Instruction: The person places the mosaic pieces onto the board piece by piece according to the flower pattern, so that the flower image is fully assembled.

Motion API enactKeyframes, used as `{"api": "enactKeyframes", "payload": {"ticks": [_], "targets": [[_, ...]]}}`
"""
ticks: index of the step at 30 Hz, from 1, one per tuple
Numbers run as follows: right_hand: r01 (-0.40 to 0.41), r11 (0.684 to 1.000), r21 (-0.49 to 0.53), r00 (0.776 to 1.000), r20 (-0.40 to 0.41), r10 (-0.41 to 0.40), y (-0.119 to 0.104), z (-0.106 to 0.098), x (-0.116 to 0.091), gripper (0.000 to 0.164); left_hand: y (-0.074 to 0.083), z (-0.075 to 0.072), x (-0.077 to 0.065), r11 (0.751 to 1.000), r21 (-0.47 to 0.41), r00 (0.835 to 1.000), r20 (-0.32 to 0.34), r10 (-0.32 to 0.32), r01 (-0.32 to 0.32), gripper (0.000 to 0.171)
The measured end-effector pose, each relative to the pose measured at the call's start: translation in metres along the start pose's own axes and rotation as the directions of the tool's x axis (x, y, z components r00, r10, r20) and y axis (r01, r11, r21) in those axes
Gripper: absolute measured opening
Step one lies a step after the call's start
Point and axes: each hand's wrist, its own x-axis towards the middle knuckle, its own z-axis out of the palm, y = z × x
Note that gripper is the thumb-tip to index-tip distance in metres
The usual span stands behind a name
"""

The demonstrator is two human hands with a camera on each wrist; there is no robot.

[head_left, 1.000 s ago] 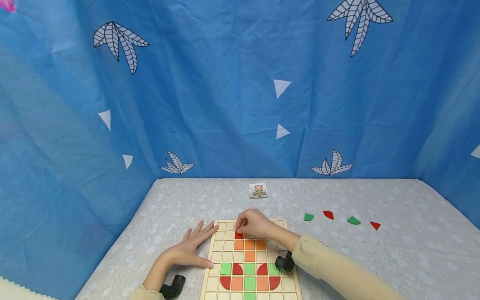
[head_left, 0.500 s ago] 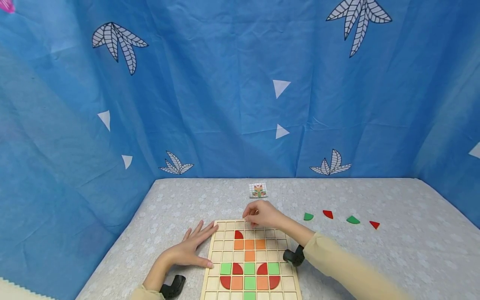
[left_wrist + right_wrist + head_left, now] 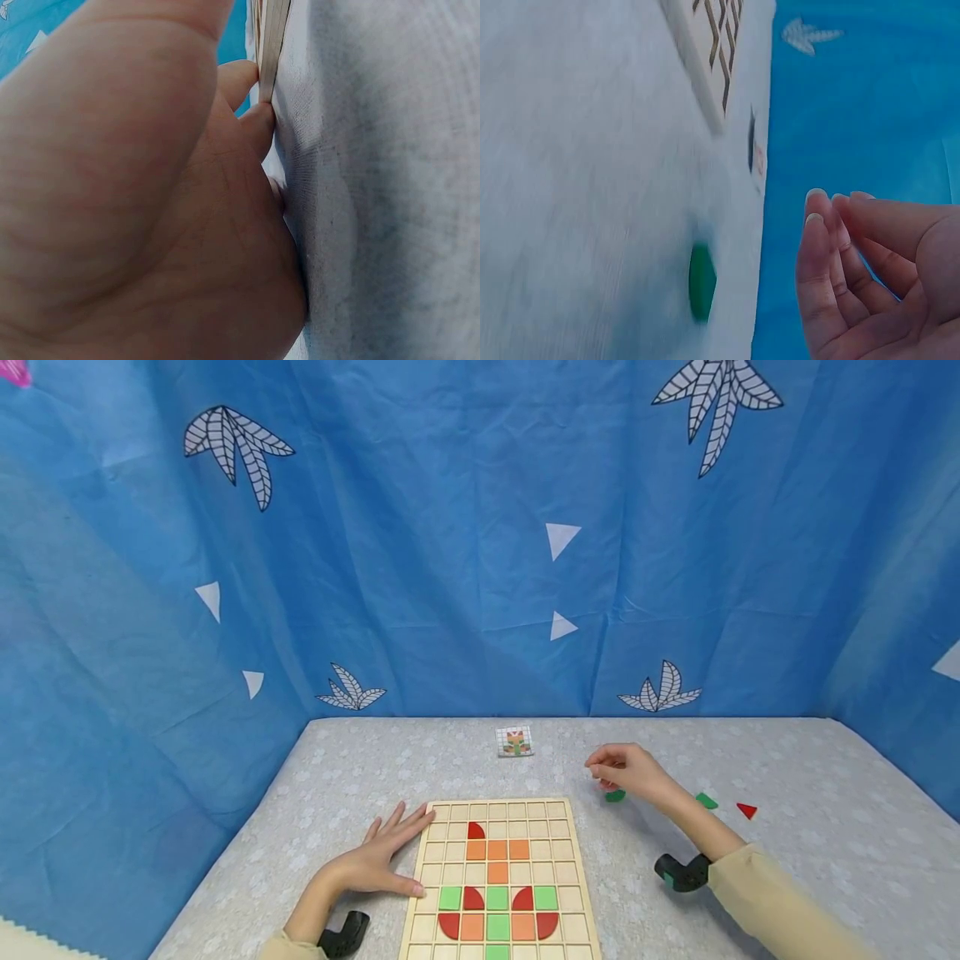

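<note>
My left hand (image 3: 378, 862) lies with fingers spread at the left edge of a wooden grid board (image 3: 562, 849). In the left wrist view its fingertips meet the board's side (image 3: 274, 45). My right hand (image 3: 628, 772), fingers bent and holding nothing, hovers over the table right of the board. Just below its fingertips lies a green quarter-circle piece (image 3: 615, 796). Set into the board are orange squares (image 3: 497, 850), light green squares (image 3: 497, 898) and red quarter-circles, one alone near the top (image 3: 476, 831). The right wrist view shows the green piece (image 3: 702, 283) apart from the hand.
Farther right on the table lie another green piece (image 3: 707, 801), partly behind the arm, and a red piece (image 3: 747, 811). A small pattern card (image 3: 514, 742) sits beyond the board. Blue cloth (image 3: 480, 568) walls the back and left side.
My right hand has let go of the red quarter-circle near the board's top and moved right, off the board. It now covers a loose red piece. The left hand stays put.
</note>
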Motion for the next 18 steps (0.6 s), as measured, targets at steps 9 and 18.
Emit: {"api": "enactKeyframes", "payload": {"ticks": [9, 18], "targets": [[-0.082, 0.993, -0.082, 0.991, -0.11, 0.073, 0.021, -0.041, -0.022, 0.025, 0.0, 0.001, 0.0, 1.0, -0.008, 1.0, 0.006, -0.01, 0.01, 0.098], [-0.108, 0.942, -0.318, 0.986, -0.157, 0.06, 0.042, -0.058, -0.032, 0.014, -0.001, 0.001, 0.0, 1.0, -0.021, 1.0, 0.01, -0.019, 0.019, 0.098]]}}
